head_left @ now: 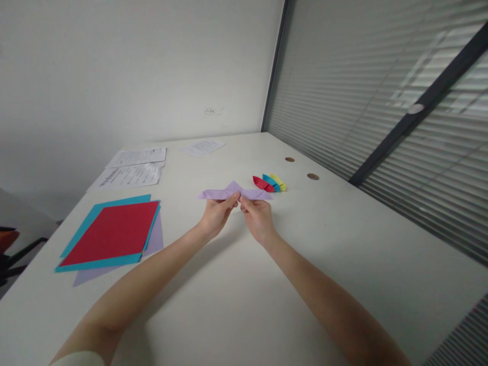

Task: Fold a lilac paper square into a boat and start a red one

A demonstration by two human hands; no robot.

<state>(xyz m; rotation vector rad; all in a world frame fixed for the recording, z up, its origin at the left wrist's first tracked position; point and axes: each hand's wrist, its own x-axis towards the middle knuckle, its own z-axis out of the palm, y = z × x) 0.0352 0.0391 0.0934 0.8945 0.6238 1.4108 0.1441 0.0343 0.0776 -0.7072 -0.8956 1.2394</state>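
A folded lilac paper piece (233,192), long and narrow with a small peak in the middle, is held above the white table (343,239). My left hand (216,215) pinches its lower edge just left of centre. My right hand (258,217) pinches it just right of centre. Fingertips of both hands almost meet under the peak. Just beyond the lilac paper's right tip lie three small folded pieces side by side: red (263,183), blue (271,182) and yellow (278,182).
A stack of flat sheets lies at the left: red (112,232) on top, teal (95,211) under it, lilac (155,239) at the bottom. Printed white papers (131,168) lie further back. Two round holes (313,176) pierce the table near the blinds on the right.
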